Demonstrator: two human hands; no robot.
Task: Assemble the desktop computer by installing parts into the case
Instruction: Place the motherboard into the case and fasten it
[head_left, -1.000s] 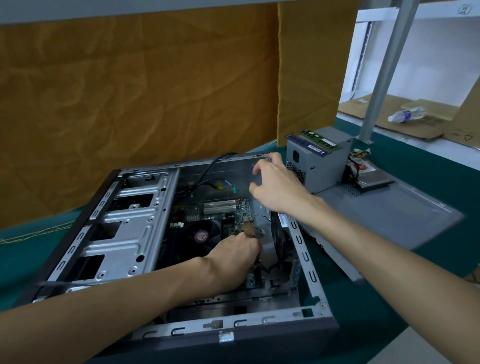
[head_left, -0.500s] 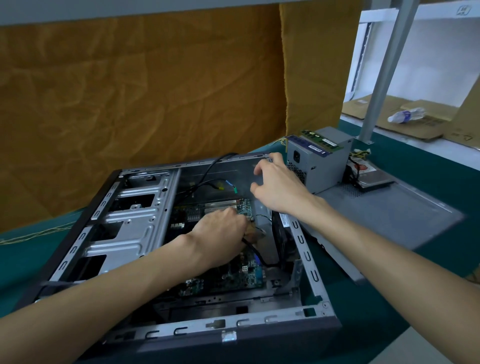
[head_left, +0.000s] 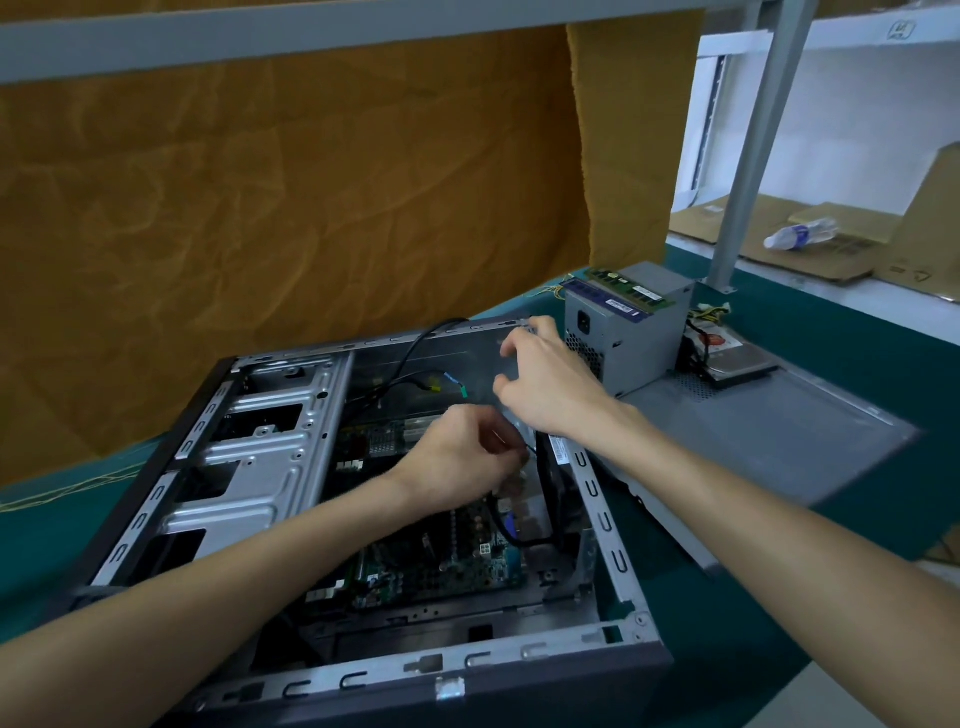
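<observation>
On the green worktop (head_left: 753, 649), the open computer case (head_left: 332, 670) is lying on its side, holding the motherboard (head_left: 441, 566) on its floor and a drive cage (head_left: 254, 457) at left. Left hand (head_left: 462, 467) is hovering over the board, its grip curled around a thin black cable (head_left: 498, 519). Right hand (head_left: 550, 384) is reaching over the far right rim, fingers apart and relaxed. Just right of the case, a power supply (head_left: 623, 338) is standing on the side panel (head_left: 769, 431), carrying two memory sticks (head_left: 618, 296).

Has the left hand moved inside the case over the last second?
Yes. The left hand has shifted away from the near case rim, deeper over the motherboard, closer to the right hand.
</observation>
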